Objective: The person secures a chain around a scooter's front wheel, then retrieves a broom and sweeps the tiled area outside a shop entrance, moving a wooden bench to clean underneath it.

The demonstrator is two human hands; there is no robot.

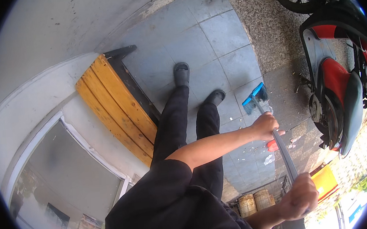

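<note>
A broom with a blue head [253, 94] and dark bristles rests on the grey floor tiles, beyond my feet to the right. Its grey handle [285, 155] runs towards the bottom right of the view. My left hand [265, 126] grips the handle's lower part, nearer the broom head. Around the handle's upper end, my right hand [298, 198] is closed. Small pale scraps of litter [243, 150] lie scattered on the tiles below the broom head. A red piece of litter [272, 145] and a clear crumpled wrapper [269, 159] lie near the handle.
A yellow slatted wooden bench [118, 106] stands along the wall at left, beside my legs. Red and black motor scooters [335, 73] are parked at right. Rusty cylindrical containers [247, 204] stand behind wire mesh at the bottom, near an orange box [325, 182]. A window is at lower left.
</note>
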